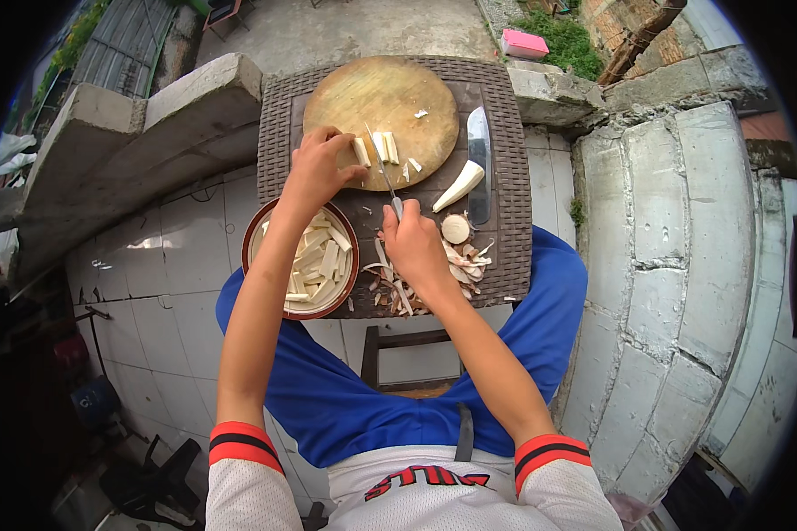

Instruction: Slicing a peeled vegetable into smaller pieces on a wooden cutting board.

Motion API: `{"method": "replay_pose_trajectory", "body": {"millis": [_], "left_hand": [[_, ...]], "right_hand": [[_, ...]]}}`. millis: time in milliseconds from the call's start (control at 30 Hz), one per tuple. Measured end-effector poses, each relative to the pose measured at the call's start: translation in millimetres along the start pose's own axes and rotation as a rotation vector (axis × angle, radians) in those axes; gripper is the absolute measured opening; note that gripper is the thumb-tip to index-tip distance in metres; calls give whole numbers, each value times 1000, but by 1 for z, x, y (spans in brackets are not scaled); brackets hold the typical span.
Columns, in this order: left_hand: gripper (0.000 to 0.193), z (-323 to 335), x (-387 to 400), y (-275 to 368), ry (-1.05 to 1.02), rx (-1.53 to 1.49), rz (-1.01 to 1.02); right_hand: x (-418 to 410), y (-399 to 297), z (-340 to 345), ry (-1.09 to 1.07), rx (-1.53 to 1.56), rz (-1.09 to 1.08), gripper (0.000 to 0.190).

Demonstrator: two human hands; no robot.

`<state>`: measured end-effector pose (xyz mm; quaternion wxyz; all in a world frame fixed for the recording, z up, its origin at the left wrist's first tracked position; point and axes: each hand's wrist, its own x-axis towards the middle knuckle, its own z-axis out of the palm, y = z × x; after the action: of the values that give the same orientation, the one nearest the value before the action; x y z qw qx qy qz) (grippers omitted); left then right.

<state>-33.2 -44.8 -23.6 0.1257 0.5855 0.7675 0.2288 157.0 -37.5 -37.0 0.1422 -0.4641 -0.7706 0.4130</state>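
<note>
My right hand [415, 242] grips the handle of a kitchen knife [383, 159], its blade lying over a round wooden cutting board [385, 86]. Left of the blade, my left hand [322, 162] has its thumb and fingers on a pale cut piece of root vegetable [361, 152]. Several cut pieces [386, 147] lie just right of the blade. A brown-rimmed bowl [353, 265] of cut root sticks [315, 259] stands partly under my left forearm. To the right of the board lie a peeled, tapered root [459, 186] and a round root chunk [455, 228].
A wide-bladed knife [479, 166] lies along the right side of the brown woven-pattern table [510, 199]. Peelings [465, 265] are heaped at its near edge, between my knees. Low block walls [657, 265] flank both sides. A pink box [525, 44] stands beyond.
</note>
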Motion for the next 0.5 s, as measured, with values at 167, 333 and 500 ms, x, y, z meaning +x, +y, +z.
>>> {"method": "replay_pose_trajectory", "body": {"millis": [167,333,500], "left_hand": [[29,-18,17,-17,122,-154,-41],[23,-9,59,16,129,-864,-194],[18,12,84,17,89,-1023,-165]], "right_hand": [[13,-21,12,-40,-146,-19,30],[20,-31,19,-57,-194,39,30],[25,-39,22,-51,-188,37,31]]}}
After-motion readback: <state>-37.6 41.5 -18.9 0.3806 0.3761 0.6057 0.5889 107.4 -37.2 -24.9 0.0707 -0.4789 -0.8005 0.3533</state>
